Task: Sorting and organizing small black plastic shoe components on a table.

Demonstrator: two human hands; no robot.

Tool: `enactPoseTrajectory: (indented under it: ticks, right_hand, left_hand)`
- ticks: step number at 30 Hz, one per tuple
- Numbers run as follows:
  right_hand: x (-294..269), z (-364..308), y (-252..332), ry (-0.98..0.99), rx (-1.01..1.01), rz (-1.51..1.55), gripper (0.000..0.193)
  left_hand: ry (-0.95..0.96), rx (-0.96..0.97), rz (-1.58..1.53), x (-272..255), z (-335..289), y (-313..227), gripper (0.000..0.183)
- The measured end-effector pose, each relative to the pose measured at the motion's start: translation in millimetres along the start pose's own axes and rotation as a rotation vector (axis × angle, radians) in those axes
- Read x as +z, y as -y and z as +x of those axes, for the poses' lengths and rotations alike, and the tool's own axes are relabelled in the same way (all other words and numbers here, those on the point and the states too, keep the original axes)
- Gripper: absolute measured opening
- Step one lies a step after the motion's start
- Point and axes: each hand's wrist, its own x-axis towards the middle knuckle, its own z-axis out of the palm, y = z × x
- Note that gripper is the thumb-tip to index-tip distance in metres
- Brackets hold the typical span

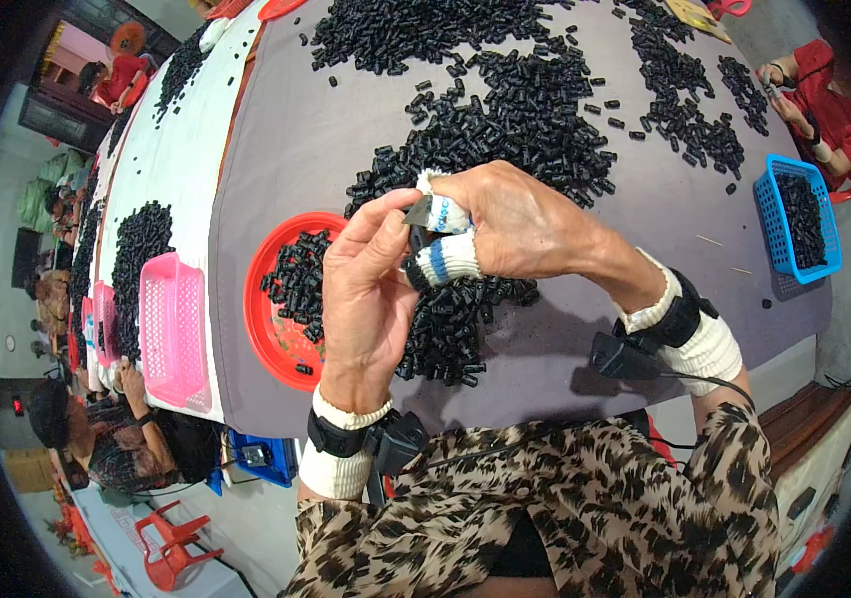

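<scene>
My left hand (371, 289) is closed, thumb and fingers pinched around a small black plastic piece (418, 239) mostly hidden between the two hands. Right against it, my right hand (520, 219) is closed on a small grey blade-like piece (417, 211) that sticks out towards the left fingertips. White covers with blue marks (450, 257) wrap the right thumb and forefinger. Below and behind my hands lies a large heap of short black cylindrical pieces (505, 120). Partly behind my left hand is a round red tray (258, 309) holding more of them.
A pink basket (171, 334) stands left on white cloth near another black pile (141, 244). At right, a blue basket (794, 274) holds black pieces beside a person in red (829, 120). Another person (112, 439) sits at left. Grey cloth (595, 349) covers my table.
</scene>
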Motion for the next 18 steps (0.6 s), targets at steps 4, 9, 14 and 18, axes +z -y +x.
enactPoseTrajectory:
  ticks: [4, 9, 14, 18]
  right_hand:
    - [0.4, -2.0, -1.6, -0.008, 0.000, 0.017, 0.030]
    - [5.5, -2.3, -10.6, -0.017, -0.024, 0.022, 0.028]
    - [3.9, -3.4, -3.5, -0.036, -0.049, 0.034, 0.032]
    - [1.0, -2.9, -0.6, -0.054, 0.015, 0.076, 0.035]
  left_hand:
    - [-0.009, -0.005, 0.011, 0.3, -0.4, 1.1, 0.023]
    - [-0.015, -0.014, 0.022, -1.3, -0.3, 2.4, 0.022]
    - [-0.019, -0.019, 0.000, -0.9, -1.3, 1.4, 0.022]
    - [0.016, -0.035, -0.053, -2.0, -0.8, 0.0, 0.023]
